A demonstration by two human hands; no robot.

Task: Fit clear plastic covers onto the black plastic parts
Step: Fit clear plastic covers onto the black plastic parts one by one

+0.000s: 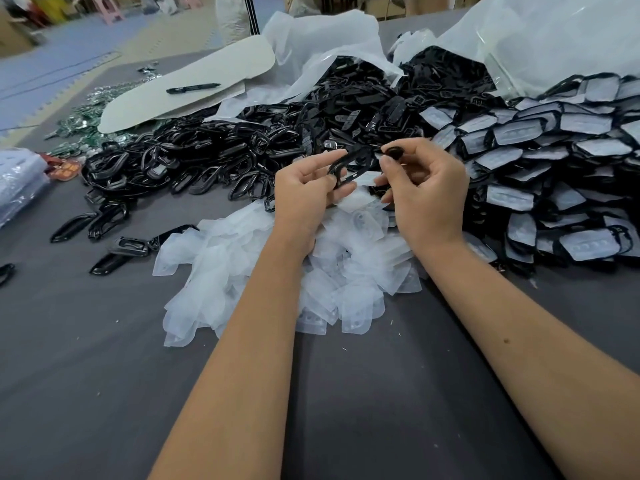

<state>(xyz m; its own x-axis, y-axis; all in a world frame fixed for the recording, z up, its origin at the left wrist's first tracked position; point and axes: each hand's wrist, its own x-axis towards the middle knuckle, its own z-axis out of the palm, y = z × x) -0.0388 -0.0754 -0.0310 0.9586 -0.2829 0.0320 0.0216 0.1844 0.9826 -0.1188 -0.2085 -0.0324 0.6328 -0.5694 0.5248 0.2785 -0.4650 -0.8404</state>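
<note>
Work surface: a broad table covered in dark grey cloth [86, 358], matte, with small pale specks.
Floor: interlocking foam mats, blue-violet [62, 64] with a beige strip [180, 32] between them.
Far edge: brown cardboard boxes [14, 36] at upper left; a pink plastic stool [112, 12] on the mats.
Light: even and soft, without hard shadows.

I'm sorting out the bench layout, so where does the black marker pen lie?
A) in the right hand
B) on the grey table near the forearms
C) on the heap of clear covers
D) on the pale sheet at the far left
D: the black marker pen lies on the pale sheet at the far left, beyond the pile of black parts, away from both hands.
</note>
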